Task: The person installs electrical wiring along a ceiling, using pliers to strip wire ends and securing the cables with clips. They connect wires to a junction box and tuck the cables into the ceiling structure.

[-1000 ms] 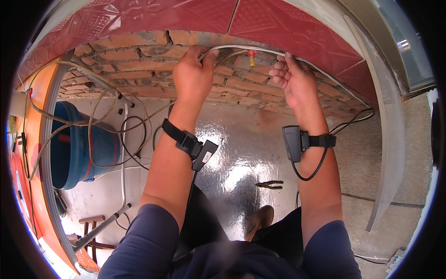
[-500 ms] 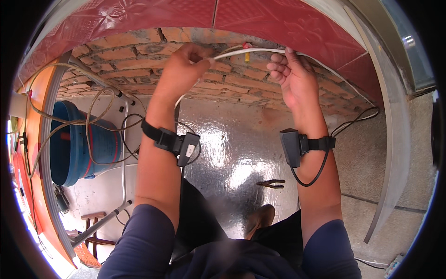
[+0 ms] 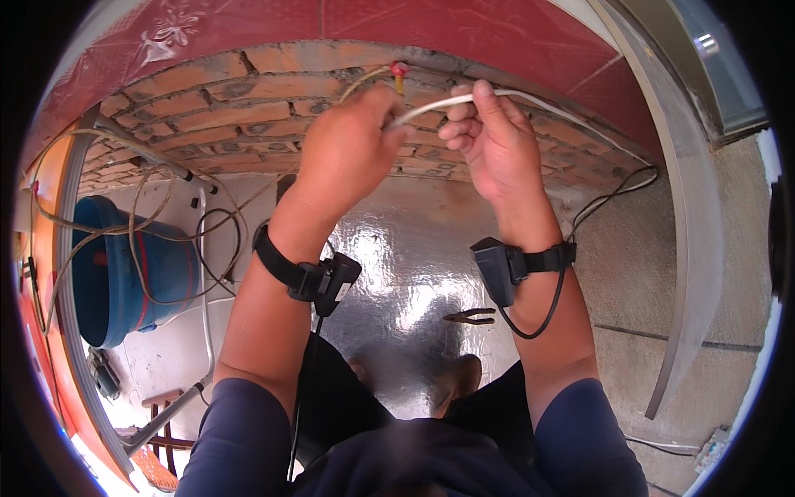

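Observation:
My left hand (image 3: 346, 145) grips a white cable (image 3: 439, 105), fingers curled and partly hidden behind its back. My right hand (image 3: 495, 145), palm up, pinches the same cable between thumb and curled fingers; from there it runs along the brick wall (image 3: 215, 99) toward the right corner. Just above and between both hands, a small red fitting (image 3: 398, 69) with a yellow piece below it sits on the wall, a beige cable beside it. Each wrist carries a strapped black device. Pliers (image 3: 469, 316) lie open on the shiny floor below.
At left are a blue bucket (image 3: 112, 282), an orange panel (image 3: 52, 248), metal tubes (image 3: 205, 331) and tangled cables (image 3: 149, 219). Red tiles (image 3: 248, 25) top the brick wall. A bent clear strip (image 3: 687, 273) and a metal-edged pane (image 3: 704, 58) stand at the right.
My left hand has turned inward and moved closer to my right hand along the cable, which now arches shorter between them. My right hand has shifted slightly left. The view has shifted a little.

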